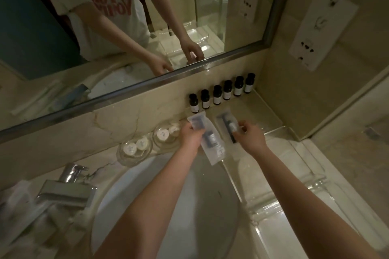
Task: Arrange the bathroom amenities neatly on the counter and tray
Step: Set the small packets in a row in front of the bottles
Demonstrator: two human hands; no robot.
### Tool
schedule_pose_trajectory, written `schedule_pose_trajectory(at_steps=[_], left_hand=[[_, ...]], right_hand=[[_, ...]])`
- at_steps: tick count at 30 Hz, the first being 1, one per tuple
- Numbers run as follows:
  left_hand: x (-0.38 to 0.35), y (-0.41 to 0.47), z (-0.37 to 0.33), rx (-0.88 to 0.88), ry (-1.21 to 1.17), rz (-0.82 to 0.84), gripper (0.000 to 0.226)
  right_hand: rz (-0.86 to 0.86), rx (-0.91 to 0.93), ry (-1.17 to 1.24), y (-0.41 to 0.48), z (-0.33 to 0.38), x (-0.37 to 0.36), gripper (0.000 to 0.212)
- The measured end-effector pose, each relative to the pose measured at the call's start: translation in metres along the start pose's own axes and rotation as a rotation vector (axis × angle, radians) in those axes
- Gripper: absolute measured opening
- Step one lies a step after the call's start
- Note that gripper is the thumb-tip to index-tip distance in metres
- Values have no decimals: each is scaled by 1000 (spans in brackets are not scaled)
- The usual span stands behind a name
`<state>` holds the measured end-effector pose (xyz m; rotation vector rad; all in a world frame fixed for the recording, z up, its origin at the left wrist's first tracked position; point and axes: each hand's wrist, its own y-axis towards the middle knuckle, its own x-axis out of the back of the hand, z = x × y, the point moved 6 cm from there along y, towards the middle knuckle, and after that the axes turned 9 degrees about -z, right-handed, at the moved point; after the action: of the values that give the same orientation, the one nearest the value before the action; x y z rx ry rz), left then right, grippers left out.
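Six small dark bottles with white labels (227,90) stand upright in a slanting row against the cream marble backsplash, just under the metal-framed mirror (105,27), at about one o'clock from the white oval basin (147,195). At six o'clock of that row both hands work over the cream marble worktop (263,109) — each with its own sachet. The left hand (190,135) grips a long clear plastic sachet with a dark item inside (212,147), its fingers curled round the sachet's left edge. The pack slants from eleven o'clock toward five o'clock, with its near end over the basin's rim. The right hand (251,135) pinches a shorter clear sachet holding a black item (225,121) between thumb and fingertips. The two sachets lie close side by side; whether either rests on the worktop I cannot tell. At three o'clock of the basin a clear transparent tray (280,128) sits on the worktop. At nine o'clock of the left hand two round glass dishes (130,160) stand side by side, each with small white wrapped rounds inside. A chrome tap (67,187) juts over the basin from its nine o'clock side.
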<state>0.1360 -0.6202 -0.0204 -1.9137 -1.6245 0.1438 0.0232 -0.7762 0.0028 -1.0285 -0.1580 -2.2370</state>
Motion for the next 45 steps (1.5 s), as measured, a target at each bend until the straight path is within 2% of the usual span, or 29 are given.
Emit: schedule_pose_trajectory(at_steps=[4, 7, 12, 20, 35, 37, 40, 45], left_hand=[[8, 6, -1, -192, 320, -59, 22], [10, 7, 3, -230, 423, -44, 28], [2, 8, 18, -140, 363, 9, 32], [3, 13, 9, -149, 312, -39, 28], [6, 10, 14, -147, 339, -2, 23], [11, 7, 15, -143, 341, 3, 22], [27, -5, 9, -232, 427, -5, 10], [76, -42, 2, -432, 586, -16, 32]], right_hand=[[-27, 23, -24, 3, -4, -3, 39], [-36, 21, -8, 5, -4, -3, 43], [-3, 45, -36, 13, 2, -10, 41], [3, 43, -118, 21, 1, -13, 39], [-44, 12, -130, 21, -3, -8, 45], [-92, 66, -162, 16, 0, -3, 46], [-178, 225, -225, -2, 14, 4, 42], [-135, 484, -262, -57, 49, -8, 38]])
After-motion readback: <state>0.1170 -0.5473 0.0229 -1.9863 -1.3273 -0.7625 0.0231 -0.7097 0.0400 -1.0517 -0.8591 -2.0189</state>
